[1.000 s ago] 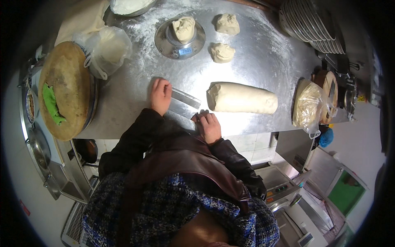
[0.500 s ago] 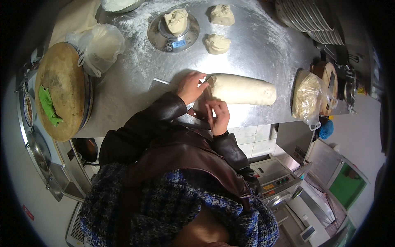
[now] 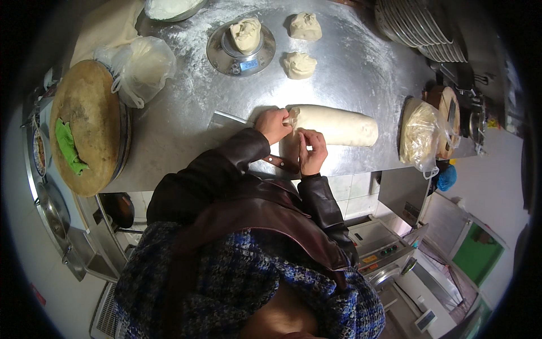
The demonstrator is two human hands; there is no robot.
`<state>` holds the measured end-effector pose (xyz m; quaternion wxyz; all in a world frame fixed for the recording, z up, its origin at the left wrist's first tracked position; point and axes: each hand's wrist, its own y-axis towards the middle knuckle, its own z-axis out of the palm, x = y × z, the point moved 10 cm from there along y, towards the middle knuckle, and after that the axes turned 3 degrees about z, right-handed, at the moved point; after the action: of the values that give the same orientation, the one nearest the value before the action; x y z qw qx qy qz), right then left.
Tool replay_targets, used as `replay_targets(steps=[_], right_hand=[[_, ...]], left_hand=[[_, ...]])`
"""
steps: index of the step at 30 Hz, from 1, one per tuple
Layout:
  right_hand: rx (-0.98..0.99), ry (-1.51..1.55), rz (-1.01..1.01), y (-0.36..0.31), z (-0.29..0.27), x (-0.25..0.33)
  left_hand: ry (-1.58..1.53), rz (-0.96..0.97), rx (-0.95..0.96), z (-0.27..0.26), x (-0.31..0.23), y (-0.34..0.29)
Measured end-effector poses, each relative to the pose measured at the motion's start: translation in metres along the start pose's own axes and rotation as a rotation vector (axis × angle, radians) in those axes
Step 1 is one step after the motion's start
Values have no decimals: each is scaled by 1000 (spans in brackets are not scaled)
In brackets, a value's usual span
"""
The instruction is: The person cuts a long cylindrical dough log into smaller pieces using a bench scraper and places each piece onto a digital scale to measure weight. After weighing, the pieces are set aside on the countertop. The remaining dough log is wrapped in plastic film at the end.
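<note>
A long pale dough log point(image 3: 339, 125) lies crosswise on the steel worktop in front of me. My left hand point(image 3: 273, 125) is closed at its left end, fingertips on the dough. My right hand point(image 3: 312, 151) pinches at the near corner of that same end. Just below my hands lies a brown riveted handle point(image 3: 280, 163), partly hidden by my sleeve. Left of my left hand, a flat metal piece point(image 3: 230, 117) rests on the worktop. Farther off, a dough piece point(image 3: 246, 35) sits on a round digital scale point(image 3: 217, 53), with two more dough pieces point(image 3: 305, 26) beside it.
At left, a round wooden board point(image 3: 84, 135) carries a green cloth point(image 3: 70, 148); a tied plastic bag point(image 3: 148, 66) sits beside it. A plastic-wrapped bundle point(image 3: 419, 134) stands near the right edge. Stacked plates point(image 3: 415, 28) are at far right, a flour bowl point(image 3: 172, 8) at far left.
My left hand has moved right and slightly nearer, its fingers closing at the dough's end. My right hand has shifted right along the near corner. The riveted handle shows more fully.
</note>
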<state>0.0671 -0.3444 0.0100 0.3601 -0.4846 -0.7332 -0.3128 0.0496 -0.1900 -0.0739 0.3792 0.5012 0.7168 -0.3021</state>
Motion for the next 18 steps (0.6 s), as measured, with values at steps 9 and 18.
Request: replay_targets(steps=[9,18], right_hand=[[-8,-65,-80,-6,-4,-3],[-22,-83,-84,-3,0,1]], left_hand=[[-904,-626,152,20,45,-44],[-645,-16,-348,-226,-23,52]])
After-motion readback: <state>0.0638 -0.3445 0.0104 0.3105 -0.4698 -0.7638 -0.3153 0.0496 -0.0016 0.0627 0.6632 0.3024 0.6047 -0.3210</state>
